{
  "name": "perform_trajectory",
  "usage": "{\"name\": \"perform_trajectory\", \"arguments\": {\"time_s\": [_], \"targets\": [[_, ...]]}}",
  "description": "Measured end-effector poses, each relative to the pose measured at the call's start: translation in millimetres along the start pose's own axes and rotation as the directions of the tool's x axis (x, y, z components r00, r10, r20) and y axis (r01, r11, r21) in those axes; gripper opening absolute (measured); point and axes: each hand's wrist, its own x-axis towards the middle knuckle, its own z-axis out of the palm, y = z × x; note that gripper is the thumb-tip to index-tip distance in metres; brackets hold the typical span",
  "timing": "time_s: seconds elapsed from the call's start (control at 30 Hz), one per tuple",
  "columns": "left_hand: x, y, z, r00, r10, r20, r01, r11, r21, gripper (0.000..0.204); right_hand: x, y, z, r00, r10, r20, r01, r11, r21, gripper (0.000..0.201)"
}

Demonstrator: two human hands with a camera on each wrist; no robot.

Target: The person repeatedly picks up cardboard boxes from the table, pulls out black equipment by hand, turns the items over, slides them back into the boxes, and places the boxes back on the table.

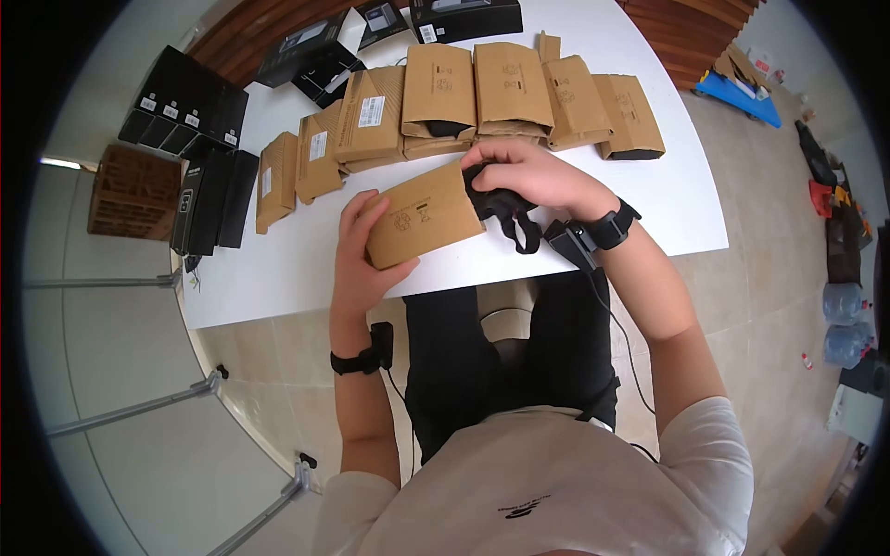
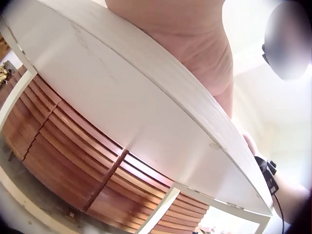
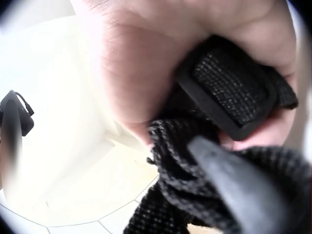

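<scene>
Just above the table's front edge in the head view, my left hand [image 1: 357, 255] grips a brown cardboard box [image 1: 425, 218] around its left end, thumb along the near side. My right hand [image 1: 538, 176] is at the box's right end and holds a bunched black webbing strap [image 1: 508, 206], one loop of which hangs toward the table edge. The right wrist view shows a black rectangular buckle [image 3: 201, 97] on the webbing strap, against the palm and fingers. Only the heel of my left hand [image 2: 204, 63] appears in the left wrist view; the box is hidden there.
Several brown cardboard boxes [image 1: 514, 83] stand in a curved row behind my hands on the white table [image 1: 686, 218]. Black boxes [image 1: 190, 102] are stacked at the left, with more black boxes [image 1: 464, 18] at the back. Thin cables [image 1: 623, 334] run from both wrist cameras.
</scene>
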Motion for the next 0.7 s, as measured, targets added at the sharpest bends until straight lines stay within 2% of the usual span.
{"name": "perform_trajectory", "arguments": {"time_s": [0.07, 0.23, 0.3, 0.43, 0.5, 0.53, 0.57, 0.63, 0.7], "targets": [[0, 0, 0, 0.999, -0.038, -0.011, 0.037, 0.998, -0.051, 0.081, 2, 2, -3, 0.999, -0.012, 0.041, 0.007, 0.992, 0.123, 0.033], [0, -3, -1, 0.998, -0.032, -0.047, 0.029, 0.997, -0.070, 0.079, -1, -3, 2, 0.997, -0.044, 0.062, 0.038, 0.995, 0.089, 0.025], [0, -4, 0, 0.998, -0.029, -0.051, 0.026, 0.997, -0.068, 0.080, 0, -1, 4, 0.994, -0.094, 0.051, 0.095, 0.995, -0.027, 0.029], [0, -6, -1, 0.998, -0.036, -0.058, 0.031, 0.996, -0.084, 0.080, 1, -3, 2, 0.994, -0.089, 0.069, 0.088, 0.996, 0.016, 0.032], [0, -5, -1, 0.997, -0.041, -0.073, 0.034, 0.995, -0.094, 0.081, 5, 4, -1, 0.986, -0.122, 0.113, 0.075, 0.931, 0.358, 0.036], [1, -6, -2, 0.994, -0.045, -0.095, 0.035, 0.994, -0.106, 0.081, 7, 5, -1, 0.983, -0.156, 0.093, 0.107, 0.909, 0.402, 0.034], [1, -6, -1, 0.992, -0.049, -0.117, 0.035, 0.992, -0.118, 0.081, 6, 6, -1, 0.983, -0.158, 0.091, 0.109, 0.910, 0.401, 0.034], [1, -8, -2, 0.990, -0.044, -0.131, 0.031, 0.994, -0.102, 0.081, 2, 1, 1, 0.986, -0.163, -0.043, 0.168, 0.963, 0.210, 0.031], [1, -9, -2, 0.989, -0.042, -0.143, 0.030, 0.996, -0.083, 0.081, 0, -1, 2, 0.982, -0.177, -0.072, 0.187, 0.967, 0.172, 0.024]]}}
